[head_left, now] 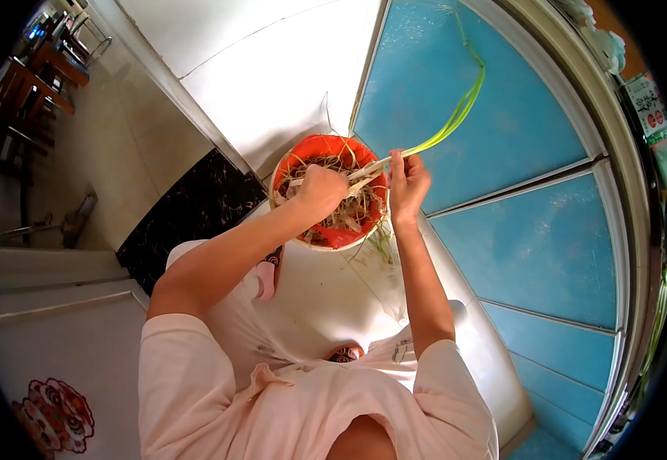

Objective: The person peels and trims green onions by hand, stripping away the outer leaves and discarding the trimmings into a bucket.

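A round bin lined with a red bag [339, 239] stands on the floor, holding dry brown roots and peeled skins. Over it, my left hand [322, 189] is closed near the pale root end of a green onion; what lies inside the fingers is hidden. My right hand [408, 184] pinches the onion's white stalk at the bin's right rim. From there the long green leaves [456, 116] of the green onion [425, 145] curve up and right, in front of the blue cabinet.
Blue cabinet doors [533, 238] line the right side. Behind the bin is a white wall panel [272, 69]. A black marbled floor strip [187, 207] lies to the left, with wooden chairs [34, 88] beyond. Green scraps [381, 247] lie beside the bin.
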### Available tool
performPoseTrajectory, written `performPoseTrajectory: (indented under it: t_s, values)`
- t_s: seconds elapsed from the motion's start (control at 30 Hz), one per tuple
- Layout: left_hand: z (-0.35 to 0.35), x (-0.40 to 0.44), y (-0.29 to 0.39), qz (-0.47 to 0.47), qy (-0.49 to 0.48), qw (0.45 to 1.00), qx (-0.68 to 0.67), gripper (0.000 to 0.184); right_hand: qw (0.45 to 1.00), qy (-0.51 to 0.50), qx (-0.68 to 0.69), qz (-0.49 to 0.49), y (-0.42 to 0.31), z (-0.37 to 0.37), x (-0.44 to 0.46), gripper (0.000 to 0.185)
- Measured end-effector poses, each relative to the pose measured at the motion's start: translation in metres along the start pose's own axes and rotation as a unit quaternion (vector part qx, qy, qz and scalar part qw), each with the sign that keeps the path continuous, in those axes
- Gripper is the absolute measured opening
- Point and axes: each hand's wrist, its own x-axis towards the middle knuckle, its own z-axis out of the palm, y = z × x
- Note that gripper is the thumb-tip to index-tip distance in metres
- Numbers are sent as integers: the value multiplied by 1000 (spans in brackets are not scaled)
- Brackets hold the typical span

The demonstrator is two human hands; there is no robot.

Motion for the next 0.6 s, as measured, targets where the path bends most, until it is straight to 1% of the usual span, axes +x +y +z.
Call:
performPoseTrajectory:
  t_s: [0.03, 0.1, 0.13, 0.17, 0.23, 0.27, 0.37, 0.43, 0.47, 0.5, 0.57, 0.6]
  values:
    - [3, -1, -3, -1, -29, 999, 23, 8, 1000, 6, -9, -9, 1, 2, -2, 18]
    - [38, -18, -23, -32, -167, 984, 47, 11, 998, 51, 40, -4, -14, -13, 14, 17]
    - [41, -22, -28, -43, -236, 969, 60, 13, 995, 77, 65, 0, -22, -22, 22, 17]
    - [43, -17, -31, -73, -234, 969, 36, 13, 997, 52, 64, -9, -24, -28, 27, 17]
    - [24, -6, -33, -130, -230, 964, -17, 15, 998, 0, 55, -27, -25, -38, 33, 17]
    - [16, -1, -36, -111, -232, 966, -2, 14, 999, -19, 48, -9, -20, -41, 32, 17]
    - [-4, 17, -51, -74, -174, 979, -77, 24, 996, -41, 72, 37, -14, -34, 10, 17]
    - [-28, 20, -55, -40, -51, 985, -159, 34, 993, -69, 75, 66, -4, -33, 0, 17]
    - [-41, 22, -57, -23, 13, 980, -198, 39, 991, -86, 80, 70, -3, -30, -6, 17]
    - [-48, 25, -56, 16, 21, 960, -278, 38, 988, -103, 86, 74, -2, -27, -10, 16]
    - [-58, 33, -49, 92, 33, 896, -433, 37, 986, -123, 77, 78, 1, -20, -13, 15]
    - [-31, 40, -46, 133, 59, 850, -507, 30, 985, -131, 72, 82, 1, -17, -15, 14]
